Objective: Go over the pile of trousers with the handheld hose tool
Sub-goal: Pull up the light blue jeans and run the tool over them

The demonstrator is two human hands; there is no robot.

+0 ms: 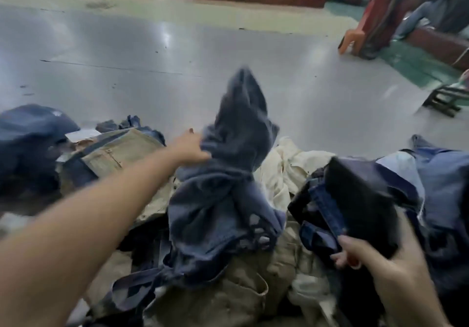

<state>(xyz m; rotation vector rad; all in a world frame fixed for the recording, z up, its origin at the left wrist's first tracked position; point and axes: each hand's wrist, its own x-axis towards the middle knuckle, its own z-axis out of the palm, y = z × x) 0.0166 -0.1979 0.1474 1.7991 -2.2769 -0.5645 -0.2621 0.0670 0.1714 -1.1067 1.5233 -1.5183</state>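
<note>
Left hand reaches far over the pile of trousers and grips a grey-blue pair of jeans, lifted so one end stands above the heap; fingers hidden in the cloth. Right hand, near right, fingers curled round a dark blue denim pair at its edge. A red object shows under the right fingers; cannot tell what it is. Pile covers the near floor: khaki pair left, cream garment centre-right, more denim at both sides. Grey floor beyond; orange chair far right. Frame motion-blurred.
</note>
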